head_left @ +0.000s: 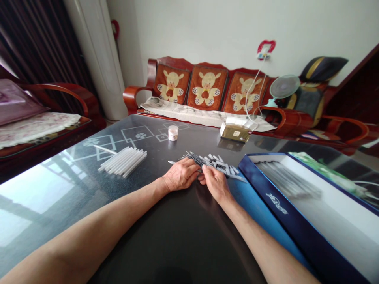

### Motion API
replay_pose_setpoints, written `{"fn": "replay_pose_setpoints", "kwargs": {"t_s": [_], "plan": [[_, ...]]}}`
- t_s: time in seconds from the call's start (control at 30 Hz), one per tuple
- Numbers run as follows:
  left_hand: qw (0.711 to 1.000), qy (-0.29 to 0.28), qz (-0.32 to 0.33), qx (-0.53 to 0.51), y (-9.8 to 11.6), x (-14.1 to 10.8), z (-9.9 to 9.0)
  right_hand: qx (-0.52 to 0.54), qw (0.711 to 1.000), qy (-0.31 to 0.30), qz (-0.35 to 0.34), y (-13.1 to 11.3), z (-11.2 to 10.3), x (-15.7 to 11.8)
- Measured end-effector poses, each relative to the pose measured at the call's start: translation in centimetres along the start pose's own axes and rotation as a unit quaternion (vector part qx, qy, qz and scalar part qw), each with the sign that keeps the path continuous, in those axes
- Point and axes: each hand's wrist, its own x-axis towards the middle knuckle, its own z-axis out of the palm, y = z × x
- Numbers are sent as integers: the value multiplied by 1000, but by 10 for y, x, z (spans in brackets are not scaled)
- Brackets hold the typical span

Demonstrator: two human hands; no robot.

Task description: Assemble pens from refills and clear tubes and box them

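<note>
Handling with left hand [182, 173], right hand [216, 183]: close together; grip unclear.
Dark rods [194, 157] just beyond: might scatter if nudged.

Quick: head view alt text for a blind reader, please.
The left hand and right hand are close together at slim dark rods and small pale pieces on a glossy table. White tubes lie at left, an open blue box at right.
</note>
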Motion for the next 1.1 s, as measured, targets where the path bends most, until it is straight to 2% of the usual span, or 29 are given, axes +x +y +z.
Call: {"fn": "replay_pose_setpoints", "kwargs": {"t_s": [0.1, 0.23, 0.3, 0.37, 0.43, 0.53, 0.6, 0.7, 0.8, 0.87, 0.93, 0.97, 1.03, 1.1], "plan": [[1000, -5, -1, 3, 1, 1, -2, 12, 1000, -15, -11, 3, 0, 0], [998, 52, -24, 33, 6, 5, -9, 56, 998, 16, 10, 13, 2, 3], [994, 76, -77, 20, 9, 6, -10, 85, 995, 43, 17, 18, 3, 5], [982, 72, -171, -26, 10, 6, -10, 102, 993, 54, 16, 19, 3, 6], [954, 56, -278, -102, 9, 6, -8, 95, 995, 34, 3, 18, 2, 4], [880, 58, -391, -264, 3, 8, -5, 43, 998, -28, -38, 12, 0, 0], [832, 73, -404, -375, 0, 11, -4, -18, 996, -49, -76, 7, -1, -4], [780, 99, -374, -492, 2, 16, -2, -97, 982, -49, -154, 2, -1, -8], [748, 111, -367, -543, 7, 21, -2, -116, 970, -54, -207, 0, 4, -11], [739, 110, -375, -549, 7, 23, -2, -117, 967, -66, -217, -1, 6, -12], [753, 109, -385, -523, 5, 24, -4, -117, 967, -65, -216, -1, 6, -12], [775, 104, -387, -488, 3, 23, -6, -119, 968, -53, -216, 0, 4, -11], [850, 89, -370, -365, 0, 21, -9, -134, 967, -2, -218, 1, -6, -5], [927, 67, -306, -204, -2, 16, -11, -186, 957, 59, -215, 3, -23, 4]]}}
